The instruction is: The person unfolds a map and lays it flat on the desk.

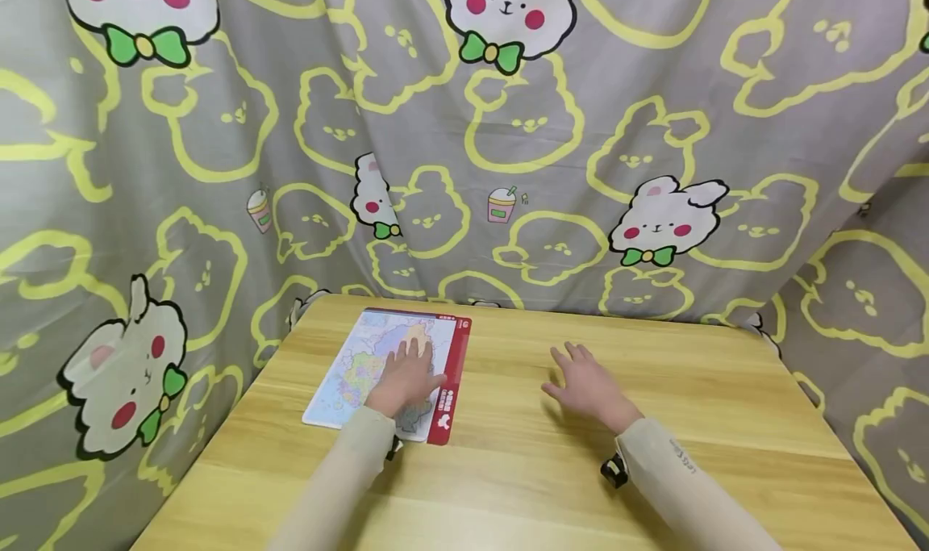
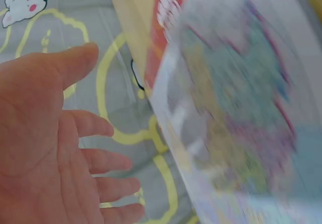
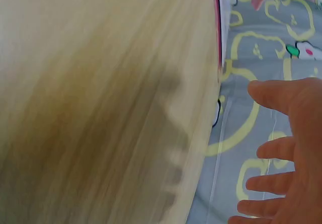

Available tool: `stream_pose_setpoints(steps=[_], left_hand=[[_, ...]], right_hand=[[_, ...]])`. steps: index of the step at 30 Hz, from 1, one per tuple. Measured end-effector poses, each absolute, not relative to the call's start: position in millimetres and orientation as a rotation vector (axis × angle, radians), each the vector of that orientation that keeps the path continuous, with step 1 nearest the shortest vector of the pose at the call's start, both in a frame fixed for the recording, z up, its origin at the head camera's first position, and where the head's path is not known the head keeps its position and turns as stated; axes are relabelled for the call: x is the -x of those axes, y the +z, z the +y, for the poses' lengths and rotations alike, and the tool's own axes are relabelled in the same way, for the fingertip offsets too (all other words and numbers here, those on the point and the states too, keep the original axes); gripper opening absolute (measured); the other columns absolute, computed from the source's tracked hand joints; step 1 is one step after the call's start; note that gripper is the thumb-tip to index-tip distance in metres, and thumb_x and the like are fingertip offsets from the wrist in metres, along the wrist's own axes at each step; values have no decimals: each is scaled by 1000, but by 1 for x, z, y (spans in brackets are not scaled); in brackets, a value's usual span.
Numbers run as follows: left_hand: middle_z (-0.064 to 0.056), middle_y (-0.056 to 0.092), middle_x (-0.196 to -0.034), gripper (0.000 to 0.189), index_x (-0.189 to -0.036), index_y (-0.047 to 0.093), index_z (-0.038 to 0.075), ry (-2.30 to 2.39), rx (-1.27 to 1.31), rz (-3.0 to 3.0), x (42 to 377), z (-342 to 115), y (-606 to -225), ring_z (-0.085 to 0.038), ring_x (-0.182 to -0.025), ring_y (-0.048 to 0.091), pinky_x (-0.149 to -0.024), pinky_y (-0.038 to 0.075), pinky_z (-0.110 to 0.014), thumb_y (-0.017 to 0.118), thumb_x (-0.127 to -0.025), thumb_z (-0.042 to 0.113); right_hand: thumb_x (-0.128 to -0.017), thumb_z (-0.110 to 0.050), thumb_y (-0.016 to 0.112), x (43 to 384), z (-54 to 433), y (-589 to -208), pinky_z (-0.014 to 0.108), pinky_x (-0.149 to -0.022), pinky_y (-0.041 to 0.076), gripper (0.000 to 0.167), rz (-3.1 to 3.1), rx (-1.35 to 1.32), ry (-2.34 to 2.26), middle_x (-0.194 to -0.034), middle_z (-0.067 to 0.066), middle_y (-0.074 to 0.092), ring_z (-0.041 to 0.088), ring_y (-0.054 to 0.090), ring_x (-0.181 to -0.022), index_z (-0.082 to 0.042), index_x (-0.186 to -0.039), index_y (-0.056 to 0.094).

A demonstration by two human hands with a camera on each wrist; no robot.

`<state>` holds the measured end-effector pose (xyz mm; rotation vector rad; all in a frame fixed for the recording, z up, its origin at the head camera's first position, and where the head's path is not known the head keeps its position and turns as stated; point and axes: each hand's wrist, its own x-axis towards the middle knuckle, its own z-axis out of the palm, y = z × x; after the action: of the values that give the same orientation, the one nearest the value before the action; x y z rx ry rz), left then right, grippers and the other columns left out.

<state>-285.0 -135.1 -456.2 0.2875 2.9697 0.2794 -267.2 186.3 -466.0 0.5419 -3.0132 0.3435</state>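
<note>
A flat map sheet (image 1: 341, 394) with a red strip down its right side lies on the left part of the table. My left hand (image 1: 408, 379) is over the map in the head view, fingers spread and holding nothing. In the left wrist view a gap shows between the left hand (image 2: 45, 133) and the blurred map (image 2: 231, 103). To the right of the map, my right hand (image 1: 589, 390) hovers over bare wood with its fingers spread. The right wrist view shows that hand (image 3: 297, 153) with nothing in it and its shadow cast on the wood.
The wooden table (image 1: 522, 486) reaches back to a grey curtain (image 1: 435, 131) printed with rabbits and yellow outlines. The curtain also hangs along the left and right sides. Small black devices sit at both wrists, such as the right wrist camera (image 1: 614, 470).
</note>
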Motion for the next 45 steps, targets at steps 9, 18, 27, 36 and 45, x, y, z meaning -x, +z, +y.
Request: stream_pose_setpoints(steps=[9,18,27,36,45], left_hand=[[-26,22,-151,77,-145,32,-1,247,-353,2906,271,-177,-462,-43,-138,17,-109,16,-55,57,-91,47],[-29,24,-149,80,-145,32,-1,279,-531,2918,263,-220,-458,-46,-136,20,-108,20,-56,61,-89,47],[-32,24,-147,86,-145,34,-1,283,-590,2908,259,-251,-464,-51,-134,20,-106,20,-60,66,-84,50],[-36,25,-145,85,-143,37,-1,322,-607,2908,255,-272,-465,-55,-131,22,-104,20,-63,68,-82,49],[-38,23,-144,88,-143,37,0,365,-597,2889,253,-288,-470,-57,-130,21,-103,21,-64,72,-79,49]], right_hand=[[-86,-41,66,253,162,-475,56,-94,40,67,-2994,-686,291,-140,27,39,47,36,-128,-1,-137,48],[-85,-40,67,248,127,-470,53,-101,36,65,-2917,-849,310,-139,26,41,45,37,-128,-2,-135,50],[-87,-40,66,239,91,-466,51,-101,37,64,-2909,-1041,330,-141,24,40,43,36,-130,-3,-137,50],[-89,-44,61,237,62,-467,48,-103,35,65,-2951,-1189,283,-147,18,35,40,31,-134,-9,-141,45],[-88,-49,61,234,34,-467,42,-106,32,67,-2957,-1304,247,-147,15,36,36,30,-136,-12,-142,46]])
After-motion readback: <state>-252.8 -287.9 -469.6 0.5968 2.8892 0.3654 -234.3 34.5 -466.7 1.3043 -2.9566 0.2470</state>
